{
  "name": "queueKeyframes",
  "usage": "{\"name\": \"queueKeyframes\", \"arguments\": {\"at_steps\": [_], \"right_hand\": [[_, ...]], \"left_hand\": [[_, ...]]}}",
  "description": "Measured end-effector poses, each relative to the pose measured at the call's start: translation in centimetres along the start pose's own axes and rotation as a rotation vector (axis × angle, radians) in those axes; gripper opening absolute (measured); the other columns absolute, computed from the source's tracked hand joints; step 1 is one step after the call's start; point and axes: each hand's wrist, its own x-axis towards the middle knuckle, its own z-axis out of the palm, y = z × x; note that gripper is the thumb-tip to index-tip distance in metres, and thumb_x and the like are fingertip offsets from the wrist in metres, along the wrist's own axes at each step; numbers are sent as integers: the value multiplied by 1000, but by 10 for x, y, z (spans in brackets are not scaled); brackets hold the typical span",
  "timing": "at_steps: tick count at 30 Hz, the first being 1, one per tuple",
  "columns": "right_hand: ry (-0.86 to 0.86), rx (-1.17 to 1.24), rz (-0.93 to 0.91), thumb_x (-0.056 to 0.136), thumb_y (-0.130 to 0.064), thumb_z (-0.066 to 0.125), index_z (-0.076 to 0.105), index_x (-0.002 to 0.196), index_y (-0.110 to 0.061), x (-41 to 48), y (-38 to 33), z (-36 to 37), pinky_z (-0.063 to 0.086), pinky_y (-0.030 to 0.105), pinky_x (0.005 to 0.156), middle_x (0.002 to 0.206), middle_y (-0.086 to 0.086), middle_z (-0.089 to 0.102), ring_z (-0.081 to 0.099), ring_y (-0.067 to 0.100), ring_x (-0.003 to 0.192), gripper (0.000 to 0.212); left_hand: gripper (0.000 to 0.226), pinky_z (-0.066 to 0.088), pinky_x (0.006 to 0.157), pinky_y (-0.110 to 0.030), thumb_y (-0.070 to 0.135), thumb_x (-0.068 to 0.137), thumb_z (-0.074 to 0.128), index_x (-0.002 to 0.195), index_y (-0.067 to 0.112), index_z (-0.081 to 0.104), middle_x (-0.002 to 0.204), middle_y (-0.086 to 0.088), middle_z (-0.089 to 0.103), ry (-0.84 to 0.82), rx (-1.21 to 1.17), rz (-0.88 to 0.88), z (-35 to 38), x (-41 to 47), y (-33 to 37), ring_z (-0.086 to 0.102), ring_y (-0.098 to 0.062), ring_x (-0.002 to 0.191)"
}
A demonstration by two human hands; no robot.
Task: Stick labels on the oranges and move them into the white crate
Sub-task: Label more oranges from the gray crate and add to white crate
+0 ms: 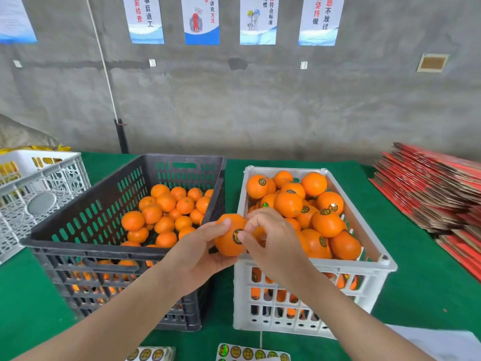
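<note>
orange fruit (227,247) in left fingers (224,223), label (235,236) against right fingers (244,237)

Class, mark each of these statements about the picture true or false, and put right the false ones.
1. The left hand holds an orange. True.
2. The right hand lies flat on the table. False: it pinches the label on that orange.
3. The white crate is empty. False: labelled oranges fill it.
4. The black crate stands left of the white crate. True.
5. Label sheets lie in front of the crates. True.
</note>
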Motion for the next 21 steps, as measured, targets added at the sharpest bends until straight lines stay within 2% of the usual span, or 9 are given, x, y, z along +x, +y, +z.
{"name": "queueKeyframes", "arguments": {"at_steps": [2, 4, 8, 11, 13, 15, 17, 19, 21], "right_hand": [[96, -78, -30, 84, -17, 67, 59, 76, -9, -6, -1, -3, 41, 22, 69, 91, 2, 59, 52, 11, 86, 14], [167, -109, -43, 82, -18, 69, 60, 76, -10, -13, 0, -8, 42, 27, 64, 87, 0, 59, 53, 12, 80, 13], [181, -68, -11, 84, -24, 67, 57, 88, -15, -35, 5, -14, 49, 35, 62, 84, -4, 57, 54, 13, 72, 14], [83, 76, 178, 78, -35, 71, 38, 111, -40, -45, 12, -23, 54, 26, 68, 97, -18, 53, 60, 7, 79, 47], [7, 248, 256, 76, -32, 73, 33, 106, -51, -48, 21, -33, 51, 15, 64, 98, -21, 53, 62, 1, 79, 54], [-50, 328, 222, 80, -28, 71, 36, 109, -53, -48, 28, -40, 50, 11, 66, 102, -24, 53, 58, -8, 88, 52], [-65, 305, 161, 76, -30, 72, 38, 112, -55, -44, 31, -44, 54, 19, 73, 107, -24, 52, 56, -3, 96, 55], [-17, 286, 169, 67, -32, 77, 40, 104, -56, -32, 38, -50, 55, 27, 74, 104, -23, 53, 57, 1, 95, 58], [94, 194, 173, 64, -30, 79, 43, 101, -52, -10, 56, -59, 49, 15, 75, 102, -23, 52, 54, -3, 94, 56]], "left_hand": [[47, 52, 89, -44, 26, 71, 68, 115, 9, 62, 113, -15, 64, -3, 0, -4, 5, 1, -4, 63, -29, 92], [49, 51, 92, -45, 27, 70, 69, 115, 9, 63, 113, -15, 65, -17, 22, 0, 9, 1, -9, 63, -30, 92], [52, 58, 78, -43, 29, 65, 71, 112, 10, 66, 109, -12, 69, -49, 96, 32, 14, 0, -22, 69, -28, 87], [52, 57, 71, -37, 31, 65, 70, 112, 10, 66, 102, -11, 72, -107, 207, 31, 20, -4, -30, 69, -24, 82], [46, 57, 63, -31, 29, 68, 68, 110, 8, 67, 99, -10, 73, -148, 237, 31, 27, -4, -33, 70, -22, 77], [43, 59, 68, -35, 27, 75, 65, 112, 6, 66, 106, -13, 71, -191, 256, 52, 39, -2, -33, 70, -28, 87], [44, 59, 78, -41, 30, 78, 65, 115, 6, 64, 111, -17, 69, -218, 291, 79, 55, 6, -32, 68, -33, 98], [42, 56, 86, -47, 35, 85, 60, 119, 10, 62, 113, -16, 68, -225, 325, 101, 74, 19, -31, 66, -33, 103], [32, 57, 83, -46, 34, 97, 47, 122, 16, 59, 112, -12, 68, -183, 352, 136, 90, 38, -31, 67, -29, 99]]}}
